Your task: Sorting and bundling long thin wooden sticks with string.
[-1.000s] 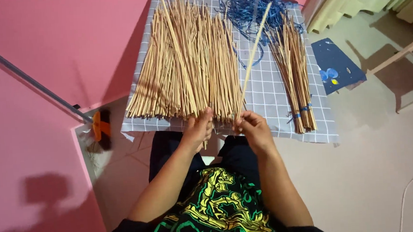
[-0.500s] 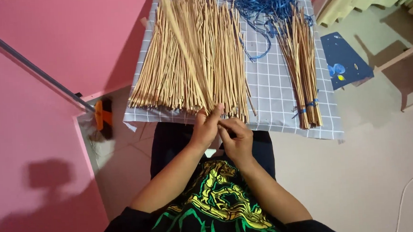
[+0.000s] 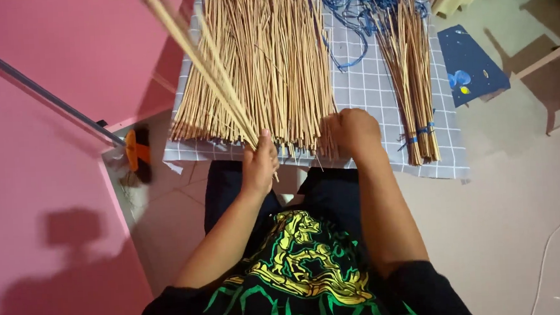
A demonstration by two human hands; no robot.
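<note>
A big loose pile of thin tan sticks [image 3: 268,62] lies on a grey checked mat [image 3: 366,89] in front of me. My left hand [image 3: 258,164] grips the near ends of a small bunch of sticks [image 3: 201,62] that slants up and away to the left, blurred. Resting on the near right edge of the pile, my right hand [image 3: 354,132] has its fingers curled into the stick ends; whether it holds any is hidden. A second bundle of sticks [image 3: 410,74], tied with blue string, lies to the right on the mat.
Tangled blue string [image 3: 355,6] lies at the far end of the mat. A dark blue sheet [image 3: 472,71] sits on the floor to the right. A pink wall [image 3: 52,73] stands close on the left, with an orange and black tool [image 3: 137,153] at its base.
The hands, which were together at the pile's near edge, have parted. The left hand now lifts a small bunch of sticks up to the left; the right has moved onto the pile.
</note>
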